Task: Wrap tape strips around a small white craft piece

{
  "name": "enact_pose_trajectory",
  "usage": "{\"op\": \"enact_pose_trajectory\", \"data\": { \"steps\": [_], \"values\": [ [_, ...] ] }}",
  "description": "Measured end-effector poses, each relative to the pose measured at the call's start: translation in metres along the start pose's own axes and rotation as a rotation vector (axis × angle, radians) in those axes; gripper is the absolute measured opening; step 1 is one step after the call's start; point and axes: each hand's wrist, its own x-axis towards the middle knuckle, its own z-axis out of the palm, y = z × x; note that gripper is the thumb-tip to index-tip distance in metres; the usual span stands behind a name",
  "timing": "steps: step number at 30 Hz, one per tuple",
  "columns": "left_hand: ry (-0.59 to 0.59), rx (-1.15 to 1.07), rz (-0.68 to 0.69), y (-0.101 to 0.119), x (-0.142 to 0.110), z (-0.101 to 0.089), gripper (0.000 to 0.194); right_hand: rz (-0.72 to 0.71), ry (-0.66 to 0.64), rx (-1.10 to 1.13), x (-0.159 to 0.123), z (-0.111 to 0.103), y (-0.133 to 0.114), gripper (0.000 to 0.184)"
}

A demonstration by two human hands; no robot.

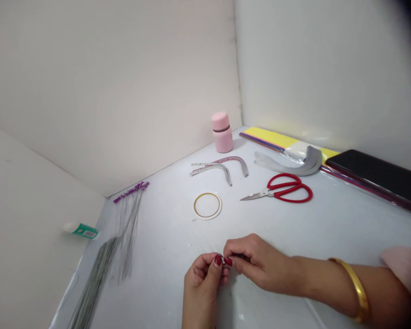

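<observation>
- In the head view, pinches a tiny pale piece (223, 259) between the fingers of left hand (204, 283) and right hand (265, 265), over the table (162, 269).
- Looks like fine two-handed work; calls for a light, steady pinch.
- Allows more room leftward, before the grey wires (96, 276), than ahead, near the white roll (220, 206) and red-handled scissors (271, 193).
- Drops off just beyond the wires.

Green label's barcode (89, 233) shows; no text is legible.
</observation>
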Motion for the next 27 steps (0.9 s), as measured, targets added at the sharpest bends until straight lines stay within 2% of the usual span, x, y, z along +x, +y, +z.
{"op": "enact_pose_trajectory", "data": {
  "steps": [6, 14, 19, 27],
  "values": [
    [-0.048, -0.073, -0.031, -0.005, 0.002, -0.003, 0.019, -0.029, -0.005, 0.017, 0.000, -0.001, -0.001, 0.017],
    [-0.114, -0.103, -0.086, 0.006, -0.002, -0.003, 0.020, 0.174, -0.010, 0.239, 0.004, 0.001, -0.001, 0.015],
    [-0.066, -0.024, -0.037, 0.004, -0.001, -0.003, 0.021, 0.187, -0.013, 0.234, 0.004, 0.002, 0.001, 0.014],
    [-0.084, -0.124, -0.111, 0.001, -0.001, 0.000, 0.025, 0.151, -0.059, 0.261, 0.004, 0.000, -0.002, 0.014]
  ]
}}
